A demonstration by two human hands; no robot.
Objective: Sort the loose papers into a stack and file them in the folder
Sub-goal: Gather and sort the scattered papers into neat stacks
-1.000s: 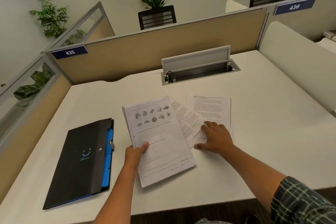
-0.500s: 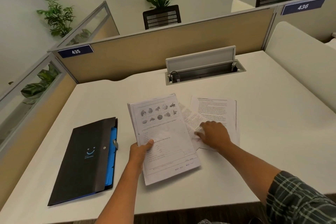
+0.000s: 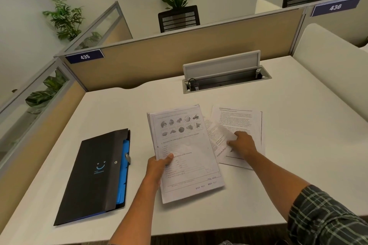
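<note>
On the white desk (image 3: 298, 135), the left hand (image 3: 157, 167) gripped a stack (image 3: 185, 153) of papers by its lower left edge, thumb pressed on the top sheet, which bore a grid of small pictures above lines of text. The stack lay slanted, its near corner toward the desk's front edge. Just to its right, the right hand (image 3: 242, 143) pinched a loose sheet (image 3: 216, 135) between curled fingers and thumb, the paper's edge lifted and bent. That sheet overlapped a second page (image 3: 243, 119) of dense print lying flat beneath the hand. The black folder (image 3: 95, 175) lay closed to the left of the stack, well apart from it, with blue dividers (image 3: 124, 165) showing along its right edge. A plaid sleeve (image 3: 326, 217) covered the right arm.
</note>
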